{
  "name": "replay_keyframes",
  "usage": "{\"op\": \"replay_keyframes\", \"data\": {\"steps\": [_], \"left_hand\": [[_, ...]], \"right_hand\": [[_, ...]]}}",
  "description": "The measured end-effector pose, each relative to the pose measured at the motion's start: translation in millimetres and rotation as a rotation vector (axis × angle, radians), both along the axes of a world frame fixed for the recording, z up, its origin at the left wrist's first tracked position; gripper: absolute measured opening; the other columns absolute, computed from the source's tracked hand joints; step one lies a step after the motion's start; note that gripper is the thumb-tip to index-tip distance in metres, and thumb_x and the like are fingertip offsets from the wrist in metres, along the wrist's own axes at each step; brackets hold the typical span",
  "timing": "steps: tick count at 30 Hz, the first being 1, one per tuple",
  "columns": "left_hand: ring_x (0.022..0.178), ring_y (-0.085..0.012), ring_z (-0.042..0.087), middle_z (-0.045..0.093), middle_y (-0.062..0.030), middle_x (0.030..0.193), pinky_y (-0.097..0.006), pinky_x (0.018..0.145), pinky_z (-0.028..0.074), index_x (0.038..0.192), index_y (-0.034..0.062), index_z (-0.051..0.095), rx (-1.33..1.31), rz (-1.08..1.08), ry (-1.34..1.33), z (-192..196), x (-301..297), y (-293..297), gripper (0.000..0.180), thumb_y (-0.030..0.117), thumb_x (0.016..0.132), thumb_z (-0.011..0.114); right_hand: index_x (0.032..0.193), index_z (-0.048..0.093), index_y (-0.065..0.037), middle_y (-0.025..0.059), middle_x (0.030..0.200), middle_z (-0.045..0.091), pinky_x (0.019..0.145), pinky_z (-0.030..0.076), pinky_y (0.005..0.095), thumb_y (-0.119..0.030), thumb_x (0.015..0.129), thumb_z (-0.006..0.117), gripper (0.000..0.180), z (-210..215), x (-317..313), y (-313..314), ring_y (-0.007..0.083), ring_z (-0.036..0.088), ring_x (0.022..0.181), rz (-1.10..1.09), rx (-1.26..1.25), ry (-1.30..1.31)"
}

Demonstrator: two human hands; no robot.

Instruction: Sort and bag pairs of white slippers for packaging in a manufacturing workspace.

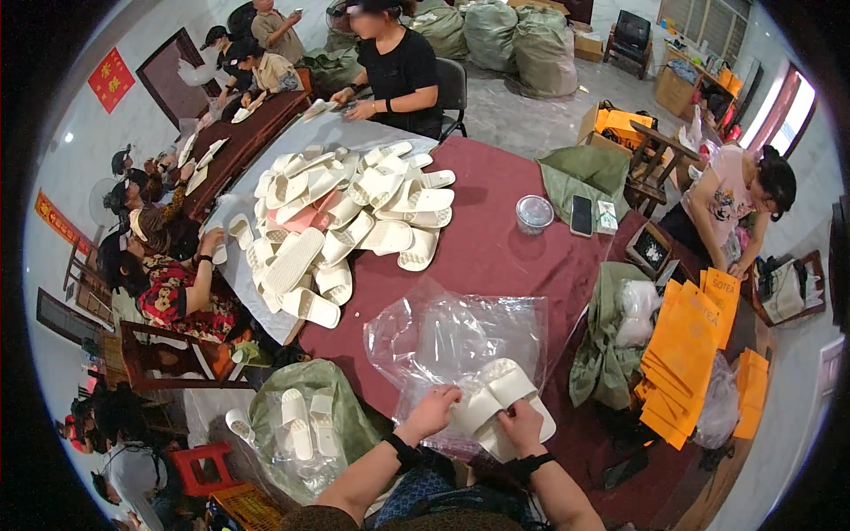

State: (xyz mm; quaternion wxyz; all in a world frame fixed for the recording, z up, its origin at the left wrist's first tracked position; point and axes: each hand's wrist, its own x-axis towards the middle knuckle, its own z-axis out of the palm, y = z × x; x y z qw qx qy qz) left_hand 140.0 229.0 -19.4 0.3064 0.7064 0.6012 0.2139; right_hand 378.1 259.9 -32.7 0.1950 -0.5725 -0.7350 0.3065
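A pair of cream slippers (509, 387) lies side by side at the table's near edge, partly over a clear plastic bag (478, 332). My right hand (522, 427) grips the pair from the near side, its fingers at the straps. At the left slipper's outer edge, my left hand (432, 411) has its fingers drawn together. Whether it pinches the slipper or the bag film, I cannot tell. Another clear bag spreads flat beyond the slippers. Farther left rises a big heap of loose cream slippers (305, 261) with a pink one (305, 212) among them.
A dark red cloth (487, 239) covers the table. On it are a round clear tub (534, 214), a phone (581, 215) and a small box (606, 218). Orange bags (682, 363) lie at right. A green sack (266, 416) bears bagged slippers at lower left. Co-workers stand or sit around.
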Motion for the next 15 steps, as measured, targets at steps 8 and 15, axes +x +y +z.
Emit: {"op": "replay_keyframes", "data": {"steps": [8, 15], "left_hand": [[0.103, -0.0362, 0.055, 0.058, -0.0204, 0.110, -0.042, 0.090, 0.045, 0.119, 0.0065, 0.053, -0.185, 0.200, -0.226, 18, 25, 6, 0.036, 0.016, 0.084, 0.057], [0.103, -0.0382, 0.051, 0.057, -0.0199, 0.110, -0.045, 0.087, 0.046, 0.128, 0.0173, 0.055, -0.117, 0.240, 0.112, 3, 30, 8, 0.038, 0.025, 0.090, 0.054]], "right_hand": [[0.095, 0.062, -0.007, 0.0122, 0.082, 0.063, 0.065, 0.049, 0.0427, -0.032, 0.074, 0.070, 0.035, -8, -3, -9, 0.0319, 0.063, 0.075, 0.073, -0.067, -0.063], [0.098, 0.056, -0.009, 0.0091, 0.085, 0.060, 0.062, 0.050, 0.0415, -0.032, 0.074, 0.071, 0.036, 10, -14, -17, 0.0291, 0.063, 0.075, 0.314, 0.089, -0.072]]}}
